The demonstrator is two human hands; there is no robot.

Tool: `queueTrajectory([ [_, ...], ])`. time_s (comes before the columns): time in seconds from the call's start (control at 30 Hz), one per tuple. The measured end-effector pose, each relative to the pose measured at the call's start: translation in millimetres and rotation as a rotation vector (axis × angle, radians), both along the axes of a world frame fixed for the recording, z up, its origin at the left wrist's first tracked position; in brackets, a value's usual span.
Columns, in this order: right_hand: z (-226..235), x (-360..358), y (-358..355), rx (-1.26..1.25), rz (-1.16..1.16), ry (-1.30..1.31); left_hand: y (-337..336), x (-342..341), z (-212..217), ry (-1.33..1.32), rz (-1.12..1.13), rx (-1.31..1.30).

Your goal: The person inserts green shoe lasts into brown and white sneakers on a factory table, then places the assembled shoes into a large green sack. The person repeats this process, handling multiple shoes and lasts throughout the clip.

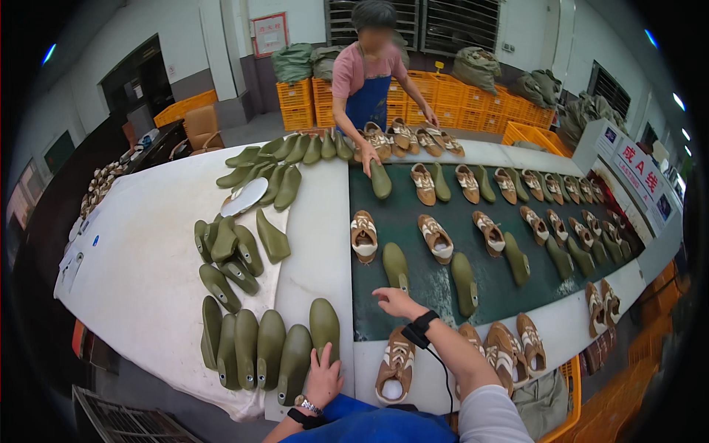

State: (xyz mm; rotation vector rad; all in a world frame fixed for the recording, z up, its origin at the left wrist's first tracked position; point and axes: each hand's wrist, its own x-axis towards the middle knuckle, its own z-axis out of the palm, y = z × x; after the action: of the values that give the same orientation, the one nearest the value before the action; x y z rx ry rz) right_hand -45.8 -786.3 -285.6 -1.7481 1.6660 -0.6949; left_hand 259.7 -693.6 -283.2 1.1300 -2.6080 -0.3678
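Observation:
My left hand [323,380] is at the near edge of the white table, its fingers spread and touching the lower end of a green shoe last [325,325]. More green lasts [270,343] lie in a row to its left. My right hand [399,303] hovers over the near left part of the dark green conveyor belt [413,295], its fingers loosely stretched and nothing visible in them. Just beyond it lies another green last [395,264]; one more last [464,284] is to its right. A brown-and-white sneaker [396,365] stands on the white ledge nearer me.
Across the table, a co-worker [365,81] in a blue apron touches a last [380,180] on the belt. Sneakers and lasts stand in rows along the belt. Further lasts [227,240] are heaped on the white table [148,258]. Orange crates [458,96] line the wall.

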Motion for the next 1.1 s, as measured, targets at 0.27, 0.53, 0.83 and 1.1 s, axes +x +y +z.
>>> queueTrajectory([
  [0.27, 55.1, 31.0, 173.0, 0.339, 0.101, 0.264, -7.4, 5.9, -4.9, 0.156, -0.080, 0.014],
  [0.53, -0.2, 105.7, 209.0, 0.204, -0.368, 0.183, -24.5, 7.1, -19.2, 0.216, -0.022, 0.050],
  [0.83, -56.4, 193.0, 182.8, -0.092, -0.557, -0.060, -16.9, 34.0, -16.3, 0.179, -0.178, -0.061],
  [1.1, -7.2, 70.7, 245.4, 0.225, -0.848, 0.375, -12.3, 43.9, -18.5, 0.114, -0.163, -0.073],
])
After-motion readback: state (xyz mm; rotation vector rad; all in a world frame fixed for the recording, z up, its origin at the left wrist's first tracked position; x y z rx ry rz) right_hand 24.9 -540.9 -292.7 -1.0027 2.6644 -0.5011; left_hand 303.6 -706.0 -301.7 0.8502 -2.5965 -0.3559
